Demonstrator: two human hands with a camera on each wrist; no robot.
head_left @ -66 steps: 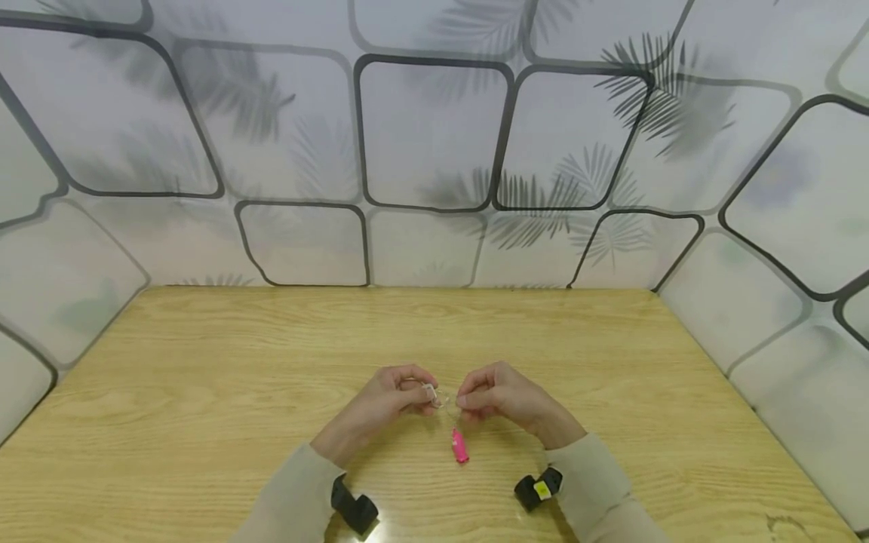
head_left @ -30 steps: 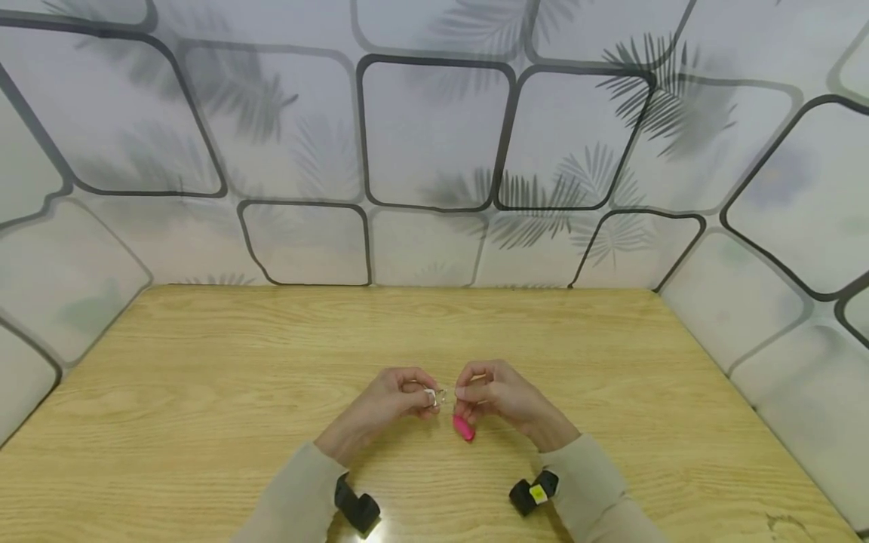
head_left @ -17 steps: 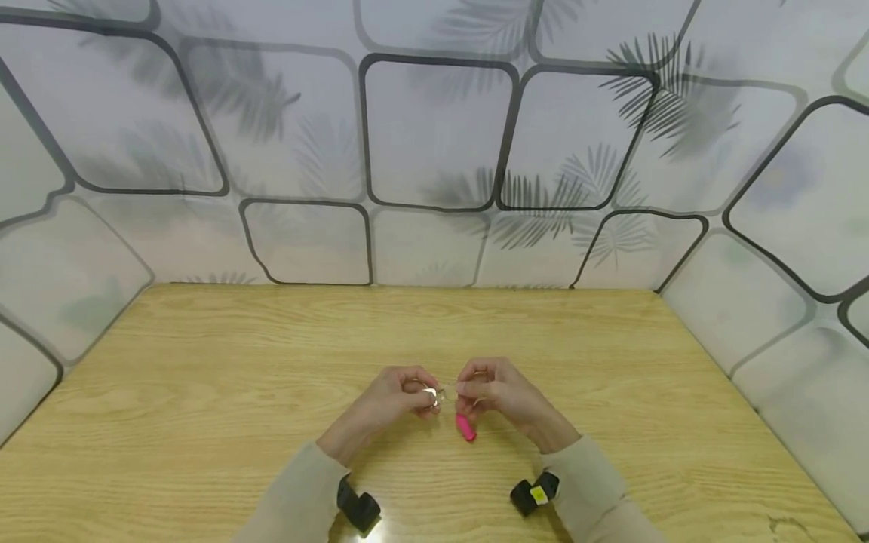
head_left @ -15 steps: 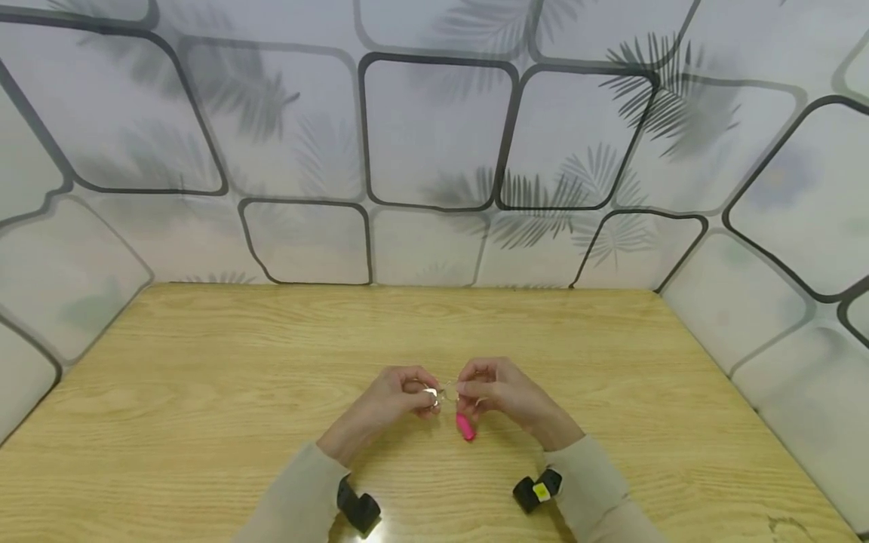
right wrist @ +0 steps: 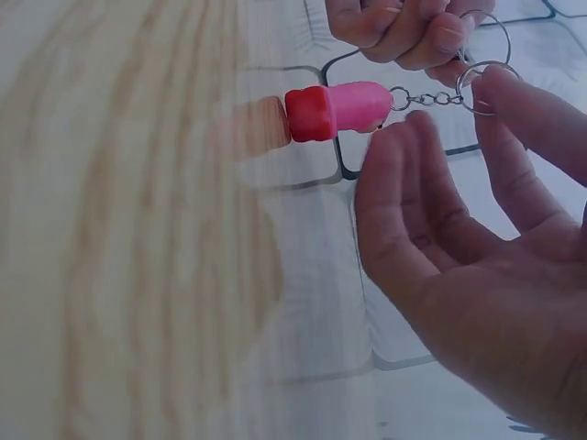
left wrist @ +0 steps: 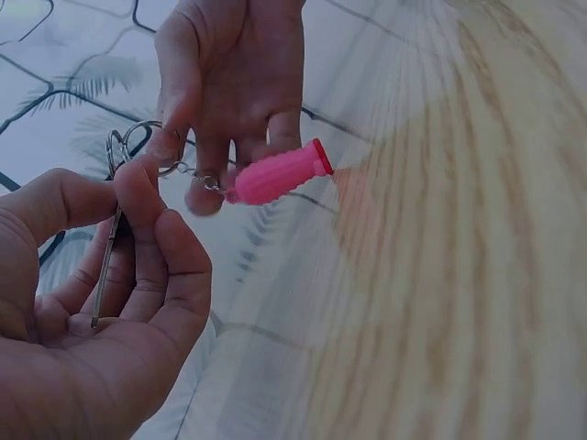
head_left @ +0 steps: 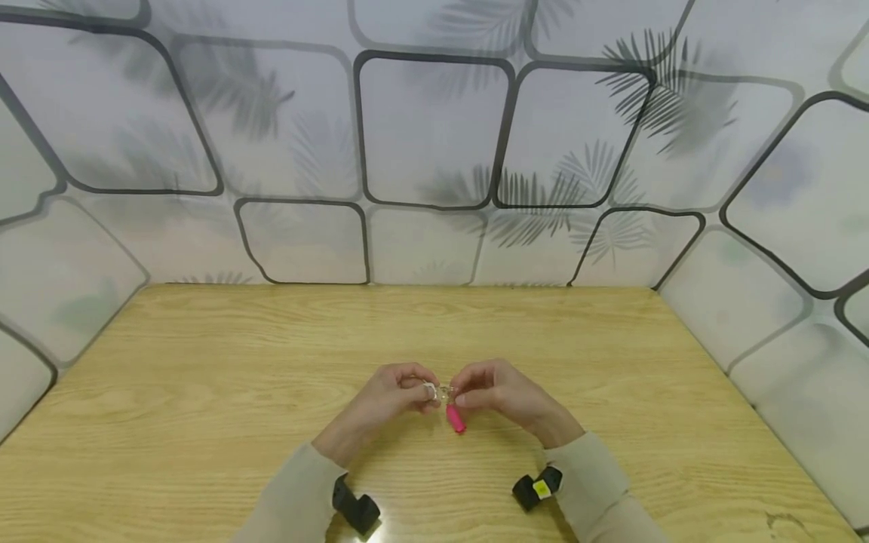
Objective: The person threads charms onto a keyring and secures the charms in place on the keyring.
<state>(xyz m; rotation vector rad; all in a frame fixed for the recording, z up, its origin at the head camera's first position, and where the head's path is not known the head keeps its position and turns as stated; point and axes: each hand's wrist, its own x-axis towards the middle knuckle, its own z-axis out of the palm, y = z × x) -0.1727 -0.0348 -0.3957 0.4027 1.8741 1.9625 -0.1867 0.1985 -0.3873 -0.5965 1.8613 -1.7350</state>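
My left hand (head_left: 400, 392) pinches a flat silver metal piece (left wrist: 106, 275), seen nearly edge-on in the left wrist view. Its exact kind cannot be told. A metal ring (right wrist: 500, 32) sits at its upper end. Between thumb and finger, my right hand (head_left: 495, 392) pinches a second ring, a key ring (right wrist: 486, 64). From this key ring a short chain (right wrist: 426, 98) runs to a pink keychain charm (head_left: 455, 418) with a red end (right wrist: 310, 112). The two rings meet between the fingertips; whether they are linked is unclear. The right hand's other fingers (right wrist: 381, 202) stay loosely bent below the charm.
A wood-grain table (head_left: 271, 339) lies below both hands. Patterned wall covering (head_left: 434, 136) with dark outlines and leaf prints rises at the back and sides. Each wrist wears a black camera (head_left: 356, 509).
The charm, which hung lower at first, was drawn up toward my right fingers and has now shifted slightly left. My right fingertips have come closer to the left hand, which stays nearly still.
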